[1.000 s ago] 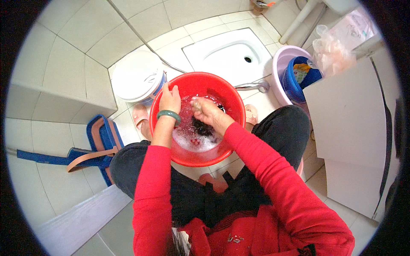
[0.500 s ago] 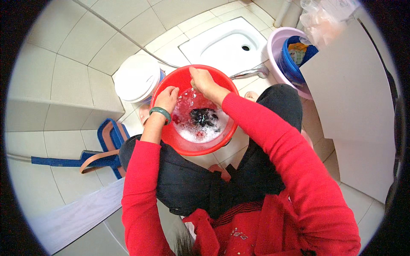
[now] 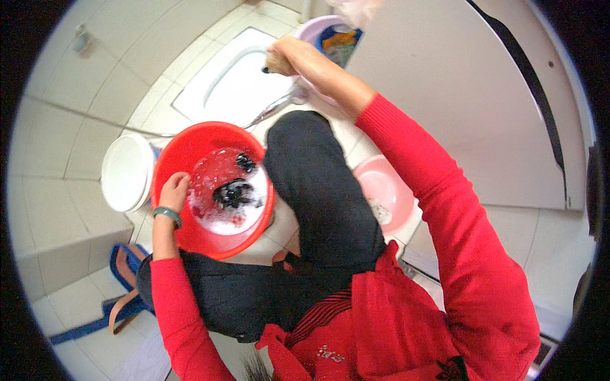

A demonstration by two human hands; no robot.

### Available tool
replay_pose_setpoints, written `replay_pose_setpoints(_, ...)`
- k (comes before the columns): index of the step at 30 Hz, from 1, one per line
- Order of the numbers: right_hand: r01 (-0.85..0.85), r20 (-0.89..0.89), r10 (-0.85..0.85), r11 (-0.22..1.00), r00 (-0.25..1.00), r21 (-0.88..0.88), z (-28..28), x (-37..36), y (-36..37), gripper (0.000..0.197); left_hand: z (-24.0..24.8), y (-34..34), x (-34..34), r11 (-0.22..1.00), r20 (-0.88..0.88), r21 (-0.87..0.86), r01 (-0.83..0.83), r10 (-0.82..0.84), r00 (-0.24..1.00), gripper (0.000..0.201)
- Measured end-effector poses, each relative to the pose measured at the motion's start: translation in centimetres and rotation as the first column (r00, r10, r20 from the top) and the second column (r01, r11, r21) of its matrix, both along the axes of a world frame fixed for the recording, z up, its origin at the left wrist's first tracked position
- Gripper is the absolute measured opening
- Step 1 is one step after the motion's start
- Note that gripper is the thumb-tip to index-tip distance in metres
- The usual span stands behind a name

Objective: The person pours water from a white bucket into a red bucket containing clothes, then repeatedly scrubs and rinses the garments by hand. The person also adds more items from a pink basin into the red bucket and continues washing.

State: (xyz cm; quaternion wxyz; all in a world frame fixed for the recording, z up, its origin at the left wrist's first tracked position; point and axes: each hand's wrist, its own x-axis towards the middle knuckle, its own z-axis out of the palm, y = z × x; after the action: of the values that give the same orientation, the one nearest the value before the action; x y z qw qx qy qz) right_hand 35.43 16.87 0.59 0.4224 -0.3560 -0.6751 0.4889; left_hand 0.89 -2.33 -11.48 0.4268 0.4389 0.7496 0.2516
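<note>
A red basin (image 3: 168, 152) on the floor holds sudsy water (image 3: 219, 222). Dark wet cloth (image 3: 234, 193) bunches up in its middle, with a smaller dark clump (image 3: 246, 162) beside it. Over the basin's left side is my left hand (image 3: 175, 190), a green bangle (image 3: 167, 216) on its wrist. Its fingers are curled together; whatever they may hold is hidden. My right hand (image 3: 283, 58) reaches far forward, above the right end of the white squat toilet (image 3: 222, 95), closed in a fist. What it grips cannot be made out.
A white lidded bucket (image 3: 129, 173) stands left of the basin. Beyond it lies a shower head (image 3: 289, 96). A lilac tub (image 3: 311, 30) is far off; a pink basin (image 3: 386, 193) sits by my right knee. A white panel (image 3: 457, 108) rises at right.
My right hand has left the basin and swung forward and right to the toilet. My left hand stays at the basin. The view has turned right, bringing the pink basin into sight.
</note>
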Motion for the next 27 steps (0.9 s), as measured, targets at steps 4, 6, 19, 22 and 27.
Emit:
replay_pose_setpoints(4, 0.083, 0.321, -0.008, 0.972, 0.947, -0.221, -4.3, 12.8, -5.3, 0.032, -0.1, -1.0, -0.1, 0.991, 0.004, 0.048, 0.127, -0.127, 0.992, 0.024)
replay_pose_setpoints(6, 0.112, 0.388, 0.032, 0.933, 0.921, -0.342, -7.9, 18.3, -9.6, 0.03, -0.3, -1.3, -0.3, 0.991, 0.036, -0.017, 0.136, -0.135, 0.99, 0.025)
replay_pose_setpoints(19, 0.263, 0.211, -0.209, 0.923, 0.955, -0.28, -5.5, 16.8, -10.1, 0.032, -1.4, -0.4, -0.2, 0.991, 0.294, -0.136, 0.014, 0.027, 0.955, 0.025)
replay_pose_setpoints(22, -0.035, 0.074, 0.054, 0.969, 0.996, -0.246, 1.5, 8.0, -7.6, 0.031, -0.6, -0.4, -0.4, 1.0, 0.224, -0.01, 0.013, -0.01, 0.975, 0.024)
replay_pose_setpoints(27, -0.66, 0.218, 0.668, 0.742, 0.711, -0.121, -0.5, -8.4, -8.6, 0.026, 3.3, -0.6, -0.4, 0.981, 0.289, 0.073, -0.18, 0.152, 0.945, 0.028)
